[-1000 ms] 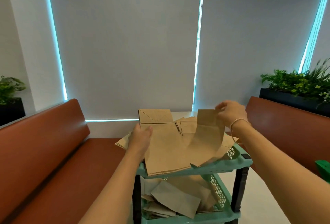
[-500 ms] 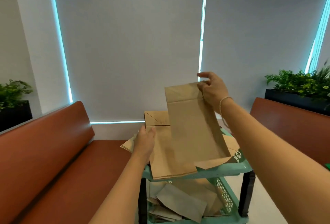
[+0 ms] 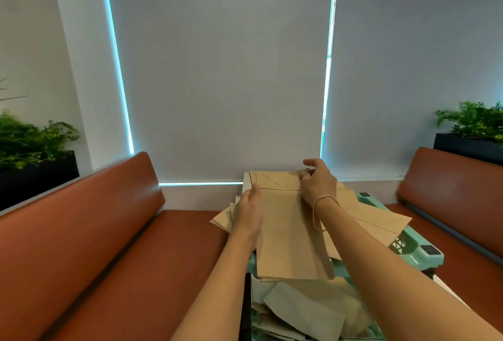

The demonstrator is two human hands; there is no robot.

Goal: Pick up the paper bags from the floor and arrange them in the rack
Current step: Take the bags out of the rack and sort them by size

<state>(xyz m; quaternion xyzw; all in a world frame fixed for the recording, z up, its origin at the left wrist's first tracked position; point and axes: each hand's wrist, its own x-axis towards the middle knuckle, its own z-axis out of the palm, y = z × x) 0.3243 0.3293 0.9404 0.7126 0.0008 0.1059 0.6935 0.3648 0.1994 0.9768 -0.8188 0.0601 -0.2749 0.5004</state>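
A flat brown paper bag [image 3: 288, 234] lies on top of a pile of bags on the upper shelf of a mint-green rack [image 3: 419, 255]. My right hand [image 3: 317, 181] pinches the bag's far right corner. My left hand [image 3: 249, 214] holds the pile's left edge, thumb on top of the bag. More bags [image 3: 378, 218] fan out to the right on the shelf. Further bags [image 3: 302, 310] lie jumbled on the lower shelf.
Brown padded benches stand at the left [image 3: 89, 234] and the right [image 3: 451, 196] of the rack. Grey blinds [image 3: 217, 68] cover the wall behind. Black planters with green plants sit behind the left bench [image 3: 32, 161] and the right bench [image 3: 471, 134].
My right hand has lowered the raised bag flat onto the pile. My left hand stays at the pile's left edge.
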